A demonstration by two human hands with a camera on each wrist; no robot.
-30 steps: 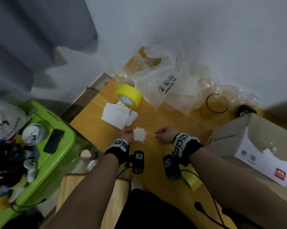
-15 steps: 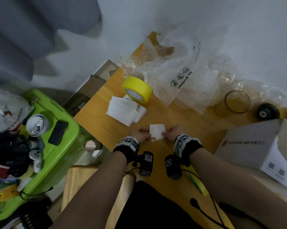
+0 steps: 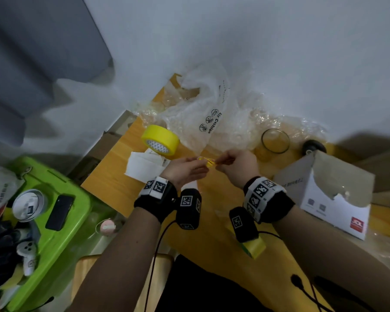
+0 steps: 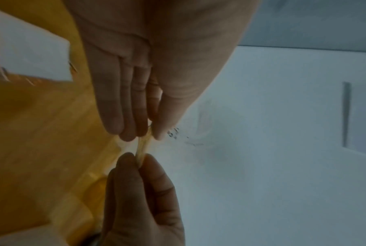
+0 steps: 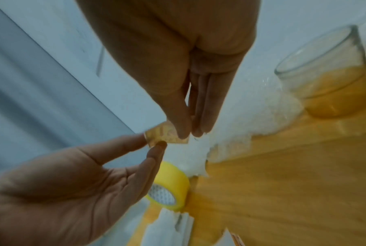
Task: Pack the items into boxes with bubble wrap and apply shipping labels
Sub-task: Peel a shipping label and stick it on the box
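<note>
Both hands hold one small, thin, yellowish translucent slip (image 5: pixel 166 135) above the orange wooden table (image 3: pixel 126 176), in front of the crumpled bubble wrap (image 3: pixel 212 122). The left hand (image 3: pixel 185 170) pinches one end between thumb and fingertips; the right hand (image 3: pixel 236 167) pinches the other. It looks like label backing being peeled: best pulled apart slowly, gripped near the edges, then pressed onto the torn white cardboard box (image 3: pixel 331 199).

The only legible text is "Air Cushion", printed in black beside three small round symbols on the clear plastic bag (image 3: pixel 209 113) at the back of the surface, while the red logo and grey print on the white cardboard box (image 3: pixel 331 199) are too blurred to read.
</note>
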